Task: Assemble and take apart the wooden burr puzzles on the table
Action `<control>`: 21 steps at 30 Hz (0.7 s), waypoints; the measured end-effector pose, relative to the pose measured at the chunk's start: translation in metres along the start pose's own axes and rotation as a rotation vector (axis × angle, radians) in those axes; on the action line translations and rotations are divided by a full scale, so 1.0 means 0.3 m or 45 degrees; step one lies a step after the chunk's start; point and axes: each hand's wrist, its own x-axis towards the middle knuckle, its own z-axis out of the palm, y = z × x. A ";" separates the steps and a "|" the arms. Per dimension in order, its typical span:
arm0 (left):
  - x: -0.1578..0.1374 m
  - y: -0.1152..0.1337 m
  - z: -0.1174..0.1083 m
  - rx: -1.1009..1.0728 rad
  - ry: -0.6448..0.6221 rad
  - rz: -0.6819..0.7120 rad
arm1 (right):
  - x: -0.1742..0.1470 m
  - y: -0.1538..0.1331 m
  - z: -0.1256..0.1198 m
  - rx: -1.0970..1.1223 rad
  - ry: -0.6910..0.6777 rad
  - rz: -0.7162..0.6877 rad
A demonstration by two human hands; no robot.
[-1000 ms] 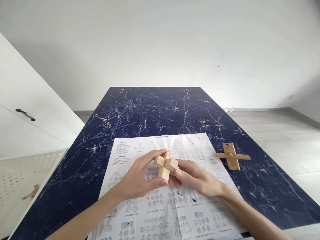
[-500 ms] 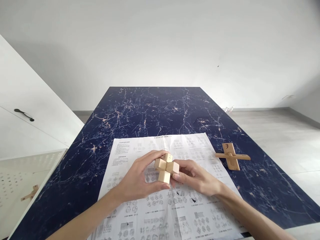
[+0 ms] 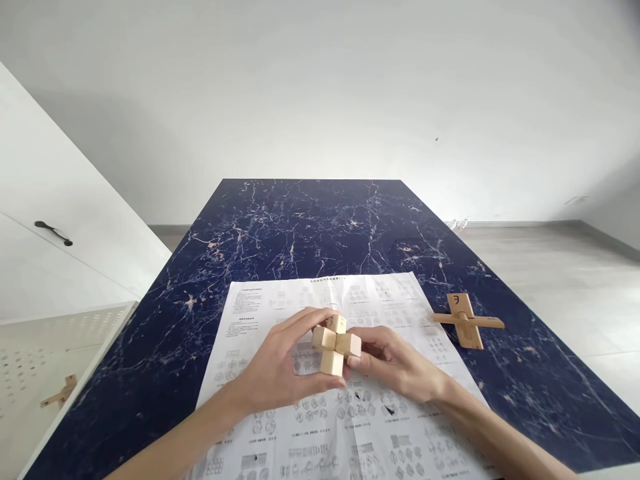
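Note:
A small pale wooden interlocking puzzle (image 3: pixel 332 361), made of square bars crossing one another, is held over the paper sheet between both hands. My left hand (image 3: pixel 285 360) is closed on it from the left, index finger at the top bar and thumb at the bottom one. My right hand (image 3: pixel 393 362) pinches its right side with thumb and fingers; some of those fingertips are hidden behind the bars. Handwritten marks show on the top bar. Beneath lies the creased printed sheet (image 3: pixel 270 300), covered with small puzzle diagrams and text.
A second wooden cross-shaped puzzle (image 3: pixel 466 321), marked with a numeral, rests on the dark blue marbled table (image 3: pixel 300 227) right of the sheet. At far left, another wooden piece (image 3: pixel 61 393) sits on a perforated light surface. A white cabinet (image 3: pixel 90 200) stands beside the table's left edge.
The whole view has shifted slightly, so everything appears a little lower. Both hands keep hold of the wooden puzzle, which is nearly the same in shape and angle.

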 end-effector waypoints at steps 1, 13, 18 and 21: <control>0.000 0.000 -0.001 -0.004 -0.001 -0.009 | 0.002 0.002 0.000 0.015 -0.002 0.001; 0.012 0.012 -0.010 -0.176 -0.161 -0.146 | 0.017 0.026 -0.005 0.320 -0.251 0.164; 0.014 0.019 -0.007 -0.164 -0.106 -0.158 | 0.021 0.041 0.005 0.326 -0.174 0.124; 0.012 0.019 -0.004 -0.149 -0.086 -0.159 | 0.023 0.041 0.009 0.320 -0.145 0.103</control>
